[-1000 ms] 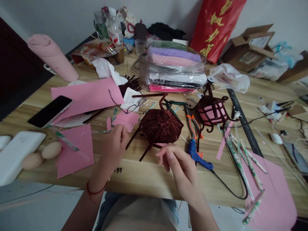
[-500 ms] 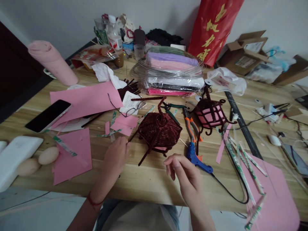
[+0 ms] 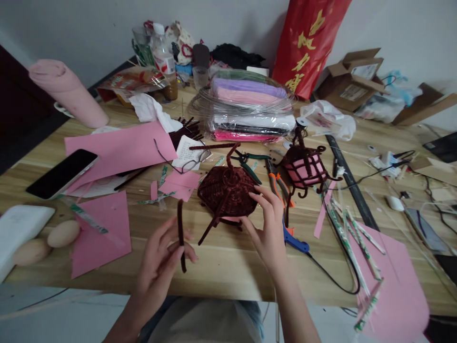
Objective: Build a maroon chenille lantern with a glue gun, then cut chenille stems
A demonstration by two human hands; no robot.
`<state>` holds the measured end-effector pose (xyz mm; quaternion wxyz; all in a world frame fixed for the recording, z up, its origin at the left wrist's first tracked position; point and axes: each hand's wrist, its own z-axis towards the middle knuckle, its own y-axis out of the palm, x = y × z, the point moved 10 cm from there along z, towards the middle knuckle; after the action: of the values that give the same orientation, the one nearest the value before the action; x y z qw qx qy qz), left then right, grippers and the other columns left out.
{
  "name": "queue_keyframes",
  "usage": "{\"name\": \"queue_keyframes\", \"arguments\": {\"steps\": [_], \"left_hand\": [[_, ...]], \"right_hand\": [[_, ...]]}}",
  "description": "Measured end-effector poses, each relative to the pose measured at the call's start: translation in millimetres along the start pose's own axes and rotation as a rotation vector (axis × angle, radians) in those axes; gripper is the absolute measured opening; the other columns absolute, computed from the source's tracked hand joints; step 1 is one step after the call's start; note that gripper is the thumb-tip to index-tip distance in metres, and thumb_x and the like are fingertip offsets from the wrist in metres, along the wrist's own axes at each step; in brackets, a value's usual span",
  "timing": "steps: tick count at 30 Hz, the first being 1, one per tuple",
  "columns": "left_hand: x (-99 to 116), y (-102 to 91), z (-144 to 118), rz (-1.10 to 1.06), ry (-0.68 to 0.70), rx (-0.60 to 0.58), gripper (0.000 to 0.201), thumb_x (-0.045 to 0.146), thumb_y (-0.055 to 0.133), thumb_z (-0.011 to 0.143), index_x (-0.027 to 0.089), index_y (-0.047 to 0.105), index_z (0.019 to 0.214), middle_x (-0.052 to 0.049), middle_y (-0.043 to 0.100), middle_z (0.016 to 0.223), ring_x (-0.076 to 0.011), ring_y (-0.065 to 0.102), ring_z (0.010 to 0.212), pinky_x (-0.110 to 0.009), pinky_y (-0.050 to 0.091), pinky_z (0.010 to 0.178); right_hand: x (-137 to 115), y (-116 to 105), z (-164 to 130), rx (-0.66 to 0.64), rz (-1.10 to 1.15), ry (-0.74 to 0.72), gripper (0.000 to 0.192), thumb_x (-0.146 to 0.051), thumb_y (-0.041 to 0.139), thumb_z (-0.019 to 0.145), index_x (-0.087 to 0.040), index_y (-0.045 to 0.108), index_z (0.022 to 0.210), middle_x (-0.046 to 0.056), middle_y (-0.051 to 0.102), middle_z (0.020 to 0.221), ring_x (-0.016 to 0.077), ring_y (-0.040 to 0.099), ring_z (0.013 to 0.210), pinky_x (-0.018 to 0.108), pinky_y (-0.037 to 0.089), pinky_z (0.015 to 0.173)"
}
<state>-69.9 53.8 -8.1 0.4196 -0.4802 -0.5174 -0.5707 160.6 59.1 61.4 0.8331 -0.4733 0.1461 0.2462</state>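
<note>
Cluttered wooden tabletop (image 3: 221,262), both your hands at a dark red woven piece.
Nearest you, your left hand (image 3: 160,259) pinches an upright dark red pipe cleaner (image 3: 181,236) between thumb and fingers. Just beyond, your right hand (image 3: 267,224) lies open, fingertips touching the right edge of the woven dome (image 3: 226,190). Behind it lie orange-handled pliers (image 3: 276,178), a small pink-and-brown lantern (image 3: 303,166), then stacked coloured sheets (image 3: 250,105).

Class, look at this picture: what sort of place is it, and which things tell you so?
Probably a home craft table: a woven lantern top under the right hand, a pipe cleaner in the left hand, and a glue gun.
</note>
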Motion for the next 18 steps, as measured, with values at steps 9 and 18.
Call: {"name": "queue_keyframes", "arguments": {"steps": [9, 18], "left_hand": [[-8.6, 4.1, 1.1, 0.176, -0.078, -0.061, 0.041, 0.056, 0.052, 0.091, 0.019, 0.061, 0.076, 0.001, 0.048, 0.058, -0.0118, 0.041, 0.052, -0.025, 0.033, 0.050], [5.8, 4.0, 11.1, 0.328, -0.144, -0.181, 0.027, 0.036, 0.039, 0.102, 0.022, 0.050, 0.121, 0.003, 0.056, 0.065, -0.0112, 0.044, 0.051, -0.025, 0.035, 0.051]], "right_hand": [[-42.2, 19.7, -6.9, 0.151, -0.158, 0.244, 0.039, -0.040, 0.061, 0.091, -0.016, 0.049, 0.119, 0.017, 0.053, 0.114, 0.0322, 0.051, 0.109, 0.054, 0.046, 0.091], [22.9, -52.5, -40.5, 0.007, -0.139, 0.235, 0.031, -0.020, 0.052, 0.092, -0.023, 0.055, 0.122, 0.010, 0.060, 0.113, 0.0262, 0.059, 0.105, 0.045, 0.050, 0.088]]}}
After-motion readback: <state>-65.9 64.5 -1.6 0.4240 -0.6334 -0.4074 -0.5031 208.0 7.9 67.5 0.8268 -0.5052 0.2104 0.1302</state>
